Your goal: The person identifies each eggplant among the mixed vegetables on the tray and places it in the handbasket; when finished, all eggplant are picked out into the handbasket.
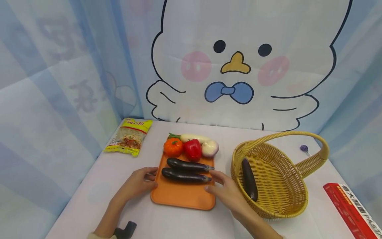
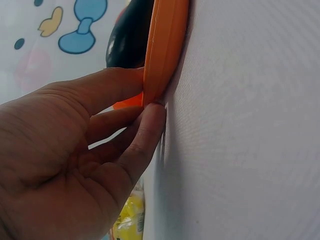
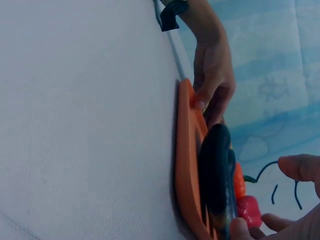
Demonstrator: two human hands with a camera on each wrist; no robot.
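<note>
Here, two eggplants (image 1: 185, 176) lie between left grip (image 1: 140, 181) — pinching the orange tray (image 1: 179, 196) — and spread right grip (image 1: 228, 192).

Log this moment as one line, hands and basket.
Left hand: holding edge of tray | right hand: at stem ends of two eggplants on tray | basket: one eggplant inside

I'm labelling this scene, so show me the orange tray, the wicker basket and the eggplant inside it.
Orange tray (image 1: 182, 195), head view: bare part of its floor.
Wicker basket (image 1: 273, 181), head view: bare woven floor.
Eggplant inside the basket (image 1: 249, 180), head view: middle of its body.
</note>
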